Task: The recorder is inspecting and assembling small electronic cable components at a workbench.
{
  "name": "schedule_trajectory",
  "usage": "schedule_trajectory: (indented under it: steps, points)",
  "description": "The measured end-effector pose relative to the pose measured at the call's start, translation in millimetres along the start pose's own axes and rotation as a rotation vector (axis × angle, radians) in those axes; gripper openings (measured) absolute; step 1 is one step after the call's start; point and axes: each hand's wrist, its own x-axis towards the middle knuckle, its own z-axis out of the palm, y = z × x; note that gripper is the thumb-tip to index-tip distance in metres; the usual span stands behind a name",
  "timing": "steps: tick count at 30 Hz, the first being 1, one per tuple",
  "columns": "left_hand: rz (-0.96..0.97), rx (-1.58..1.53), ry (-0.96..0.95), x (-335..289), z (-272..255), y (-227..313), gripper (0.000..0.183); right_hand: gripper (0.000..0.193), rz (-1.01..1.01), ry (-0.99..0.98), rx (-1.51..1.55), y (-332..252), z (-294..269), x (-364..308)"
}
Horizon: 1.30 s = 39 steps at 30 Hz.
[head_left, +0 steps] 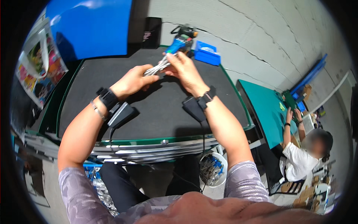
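A bundle of thin white-grey cables (pixel 158 68) is stretched between my hands over the dark mat. My left hand (pixel 135 81) is closed on its near left end, thumb and fingers pinching it. My right hand (pixel 186 74) grips the far right end, with the thumb on top. Just beyond the right fingertips lies a blue piece (pixel 174 47); I cannot make out whether it is part of the bundle. Both wrists carry black bands with a black box-shaped device attached.
A small blue box (pixel 207 56) and a dark phone-like slab (pixel 152 33) stand at the mat's (pixel 149 115) back edge. Below the table is a white bucket (pixel 225 170) of cable bundles. A printed bag (pixel 46 67) hangs left. A co-worker (pixel 298 160) sits at a green table, right.
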Motion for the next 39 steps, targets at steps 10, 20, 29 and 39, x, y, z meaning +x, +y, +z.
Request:
schedule_trajectory:
  steps: [10,20,29,39]
  points:
    - [-0.033,-0.520,-0.191,0,0,1,0.029,0.025,-0.081,-0.185,0.160,-6,-7,1]
    - [0.015,-0.560,-0.341,-5,-2,6,0.032,0.028,-0.121,-0.238,0.274,-19,-6,-5]
    - [0.025,-0.632,-0.245,-1,-3,-1,0.037,0.033,-0.049,-0.267,0.429,-12,-1,-2]
    - [0.012,-0.701,-0.222,0,0,-2,0.038,0.033,-0.110,-0.264,0.352,-8,-1,-3]
